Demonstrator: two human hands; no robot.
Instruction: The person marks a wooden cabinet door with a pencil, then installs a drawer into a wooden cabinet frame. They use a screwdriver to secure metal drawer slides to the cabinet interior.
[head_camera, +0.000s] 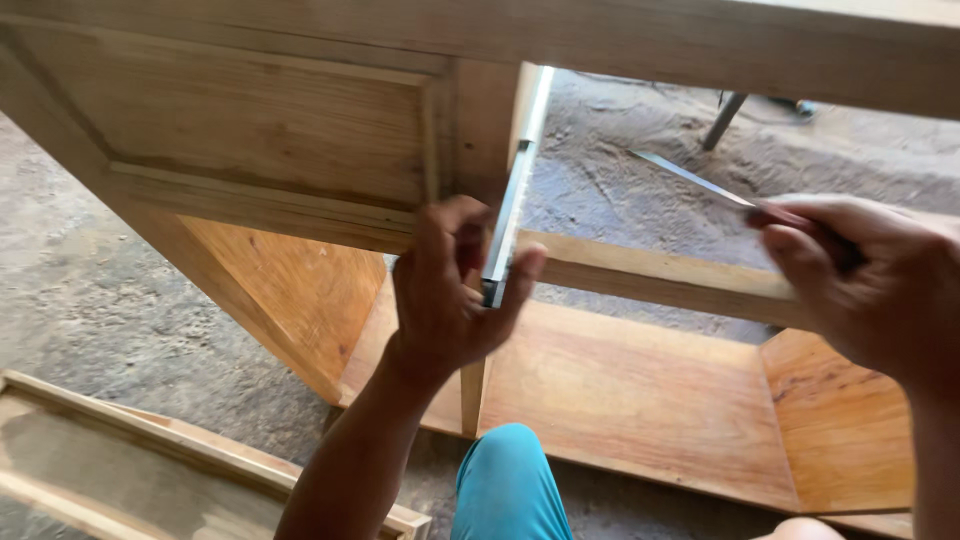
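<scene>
Nearest, a blue-clad knee (510, 480) sits under the left hand (445, 300), whose fingers pinch the metal rail (512, 205) against the cabinet (300, 150) upright, best kept flush and steady, while the right hand (880, 290) grips a chisel (700, 182) at right.

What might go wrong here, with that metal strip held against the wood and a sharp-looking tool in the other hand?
The left hand pinches only the lower end of the metal rail against the wooden cabinet, so the rail may slip off its line. The right hand holds a chisel-like tool whose blade points toward the rail; a slip could gouge the wood or nick the left fingers.
</scene>
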